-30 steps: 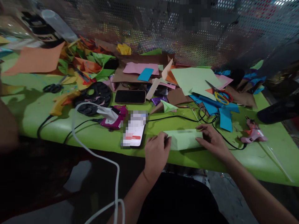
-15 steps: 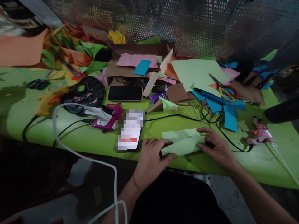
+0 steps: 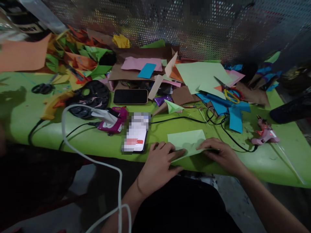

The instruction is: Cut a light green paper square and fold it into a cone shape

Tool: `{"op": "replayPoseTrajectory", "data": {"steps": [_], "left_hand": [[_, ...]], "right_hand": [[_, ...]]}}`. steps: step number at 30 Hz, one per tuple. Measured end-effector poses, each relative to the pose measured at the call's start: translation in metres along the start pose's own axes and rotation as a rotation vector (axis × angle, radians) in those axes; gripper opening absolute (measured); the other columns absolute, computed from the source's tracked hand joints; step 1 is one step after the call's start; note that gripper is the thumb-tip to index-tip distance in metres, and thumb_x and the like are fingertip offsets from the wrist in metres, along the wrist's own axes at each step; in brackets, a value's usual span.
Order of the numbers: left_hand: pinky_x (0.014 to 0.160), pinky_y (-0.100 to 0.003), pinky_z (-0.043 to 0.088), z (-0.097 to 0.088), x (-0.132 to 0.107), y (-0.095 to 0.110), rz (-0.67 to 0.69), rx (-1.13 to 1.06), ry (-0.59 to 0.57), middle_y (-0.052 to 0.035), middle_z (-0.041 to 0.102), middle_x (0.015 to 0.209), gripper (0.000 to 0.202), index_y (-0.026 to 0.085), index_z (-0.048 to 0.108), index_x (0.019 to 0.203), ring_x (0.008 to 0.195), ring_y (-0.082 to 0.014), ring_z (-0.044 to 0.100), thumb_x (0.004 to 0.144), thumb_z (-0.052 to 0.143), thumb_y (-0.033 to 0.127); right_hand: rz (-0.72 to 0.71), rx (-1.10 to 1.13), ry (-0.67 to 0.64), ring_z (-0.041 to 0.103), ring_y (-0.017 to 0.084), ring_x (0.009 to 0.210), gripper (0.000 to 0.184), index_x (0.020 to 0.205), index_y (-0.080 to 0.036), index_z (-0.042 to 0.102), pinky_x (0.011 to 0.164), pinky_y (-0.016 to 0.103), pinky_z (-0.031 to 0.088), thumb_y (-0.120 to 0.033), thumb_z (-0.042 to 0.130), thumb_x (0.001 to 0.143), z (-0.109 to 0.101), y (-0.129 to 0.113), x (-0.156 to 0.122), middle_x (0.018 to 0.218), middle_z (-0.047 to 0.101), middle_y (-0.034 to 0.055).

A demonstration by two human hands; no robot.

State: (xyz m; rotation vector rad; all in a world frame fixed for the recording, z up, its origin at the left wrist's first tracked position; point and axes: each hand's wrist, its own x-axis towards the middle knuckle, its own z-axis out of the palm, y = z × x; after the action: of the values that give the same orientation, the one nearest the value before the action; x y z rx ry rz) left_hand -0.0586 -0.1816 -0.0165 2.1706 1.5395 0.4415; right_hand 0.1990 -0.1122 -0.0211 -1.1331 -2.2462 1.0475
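Note:
A pale green sheet of paper [image 3: 187, 140] lies folded at the near edge of the lime green table [image 3: 272, 161]. My left hand [image 3: 159, 165] rests on its left lower corner, fingers stretched flat along the fold. My right hand [image 3: 222, 154] presses on its right lower edge with fingers laid flat. A lit phone [image 3: 136, 132] lies just left of my left hand.
A dark phone [image 3: 130, 96], a black round tray [image 3: 88, 97] and a white cable [image 3: 80, 152] lie to the left. Coloured paper scraps, a large pale green sheet [image 3: 201, 76] and scissors [image 3: 229, 94] fill the back. A pink glue gun [image 3: 264, 136] and its black cord [image 3: 218, 124] lie right.
The paper strip was folded over toward me. Both hands slid down onto the near edge and now press it flat.

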Motion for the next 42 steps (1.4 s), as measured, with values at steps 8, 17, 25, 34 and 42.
{"op": "replayPoseTrajectory", "data": {"steps": [8, 17, 25, 34, 42], "left_hand": [[0.079, -0.038, 0.037, 0.02, 0.004, 0.001, -0.188, 0.019, 0.322, -0.0011, 0.065, 0.071, 0.028, 0.02, 0.061, 0.069, 0.075, -0.0192, 0.059, 0.093, 0.054, 0.03], [0.085, -0.038, 0.039, 0.03, 0.007, 0.008, -0.289, -0.047, 0.508, 0.0028, 0.067, 0.072, 0.029, 0.02, 0.057, 0.113, 0.074, -0.019, 0.065, 0.084, 0.065, 0.02], [0.083, -0.038, 0.038, 0.03, 0.007, 0.01, -0.309, -0.062, 0.493, 0.0037, 0.064, 0.069, 0.034, 0.021, 0.054, 0.119, 0.074, -0.0197, 0.065, 0.086, 0.06, 0.017], [0.079, -0.038, 0.035, 0.027, 0.008, 0.008, -0.277, -0.011, 0.434, 0.0003, 0.072, 0.08, 0.011, 0.023, 0.064, 0.098, 0.077, -0.0194, 0.064, 0.091, 0.056, 0.021], [0.078, -0.037, 0.034, 0.024, 0.011, 0.007, -0.273, -0.016, 0.424, 0.0014, 0.073, 0.083, 0.008, 0.023, 0.064, 0.094, 0.077, -0.0187, 0.065, 0.09, 0.058, 0.018]], "right_hand": [[0.188, -0.192, 0.181, 0.058, 0.017, 0.065, 0.022, 0.085, -0.023, 0.064, 0.059, 0.027, 0.04, -0.043, 0.055, 0.091, 0.01, -0.008, 0.005, 0.067, 0.062, -0.0011], [0.262, -0.299, 0.26, 0.051, 0.016, 0.055, 0.035, 0.115, -0.021, 0.061, 0.053, 0.027, 0.036, -0.042, 0.061, 0.086, 0.018, -0.001, 0.01, 0.062, 0.054, -0.0033], [0.153, -0.276, 0.251, 0.065, 0.02, 0.073, 0.019, 0.105, -0.026, 0.066, 0.065, 0.031, 0.047, -0.035, 0.058, 0.091, 0.018, -0.003, 0.01, 0.085, 0.07, 0.003], [0.142, -0.291, 0.22, 0.068, 0.023, 0.085, 0.017, 0.093, -0.025, 0.068, 0.075, 0.035, 0.049, -0.035, 0.055, 0.093, 0.019, -0.005, 0.011, 0.093, 0.074, 0.0043], [0.161, -0.299, 0.205, 0.066, 0.021, 0.086, 0.014, 0.094, -0.025, 0.066, 0.076, 0.034, 0.047, -0.033, 0.055, 0.094, 0.02, -0.004, 0.009, 0.094, 0.073, 0.0029]]}}
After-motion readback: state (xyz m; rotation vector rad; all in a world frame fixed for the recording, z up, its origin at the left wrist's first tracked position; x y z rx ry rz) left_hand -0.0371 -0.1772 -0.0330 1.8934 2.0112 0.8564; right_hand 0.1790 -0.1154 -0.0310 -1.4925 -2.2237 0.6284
